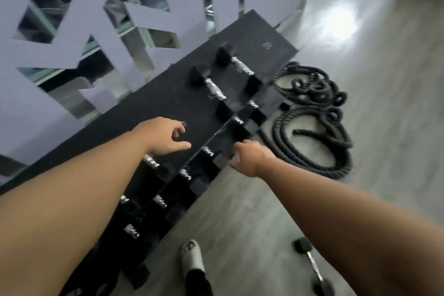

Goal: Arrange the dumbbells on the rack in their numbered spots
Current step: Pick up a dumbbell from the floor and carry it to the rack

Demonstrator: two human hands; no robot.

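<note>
A long black rack (144,113) runs diagonally, with a top shelf and a lower shelf. Two black hex dumbbells (216,86) (242,67) with chrome handles lie on the top shelf towards its far end. Several more dumbbells (185,173) fill the lower shelf, and others sit partly hidden under my left arm. My left hand (165,137) hovers over a bare stretch of the top shelf, fingers apart, beside a round label (184,124). My right hand (249,158) is at the rack's front edge by the lower dumbbell heads, fingers curled and hidden. One dumbbell (313,262) lies on the floor.
A coiled black battle rope (312,113) lies on the grey floor past the rack's far end. My foot in a pale sandal (192,259) stands close to the rack. Behind the rack is a white wall panel (72,31) with mirrored cut-outs.
</note>
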